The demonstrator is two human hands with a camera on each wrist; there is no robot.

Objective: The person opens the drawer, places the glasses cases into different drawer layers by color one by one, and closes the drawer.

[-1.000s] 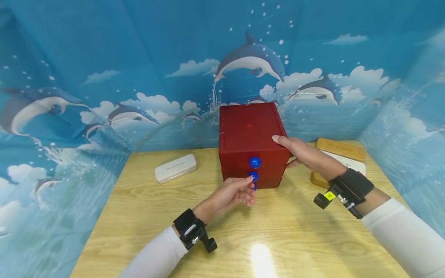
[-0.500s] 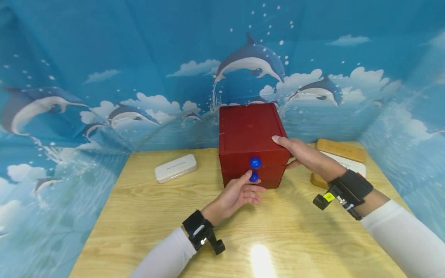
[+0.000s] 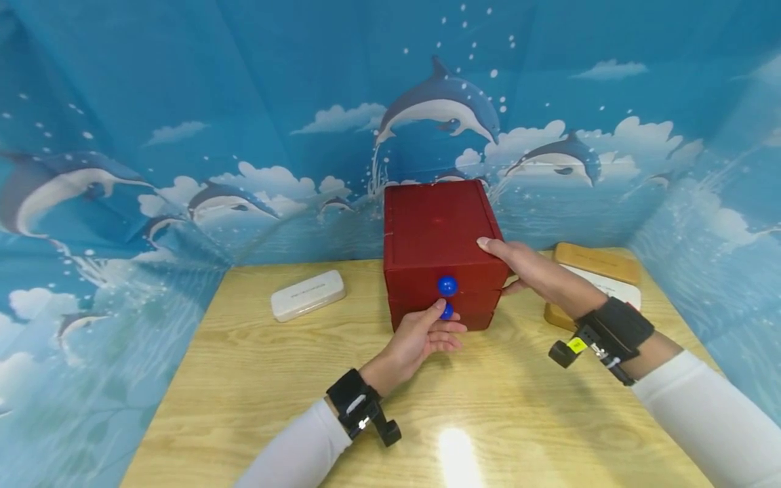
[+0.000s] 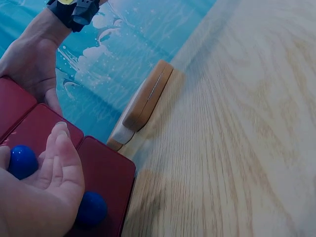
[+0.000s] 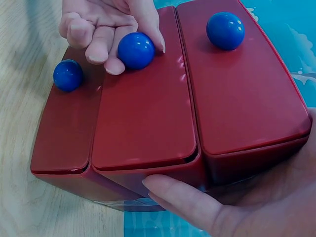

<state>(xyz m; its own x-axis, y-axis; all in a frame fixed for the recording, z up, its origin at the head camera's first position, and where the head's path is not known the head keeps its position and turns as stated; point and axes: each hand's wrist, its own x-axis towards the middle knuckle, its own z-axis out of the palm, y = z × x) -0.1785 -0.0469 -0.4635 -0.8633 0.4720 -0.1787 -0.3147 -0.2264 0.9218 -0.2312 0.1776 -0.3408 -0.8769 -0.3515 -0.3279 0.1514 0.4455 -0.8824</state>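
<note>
A small dark-red drawer cabinet with three drawers stands near the back of the table. My left hand pinches the middle drawer's round blue knob, thumb on one side and fingers on the other. Above it sits the top drawer's blue knob; the bottom blue knob is hidden behind my fingers in the head view. My right hand grips the cabinet's right side, thumb on top and fingers down the side wall. In the right wrist view a narrow dark gap shows at the middle drawer front's edge.
A white oblong case lies left of the cabinet on the wooden table. At the right, behind my right wrist, rest a tan case, a white case and another tan case. A dolphin-print curtain surrounds the table.
My left hand has shifted slightly right and forward, its thumb moving to the left side of the middle knob and its fingers passing beneath. My right hand and the cabinet have stayed put.
</note>
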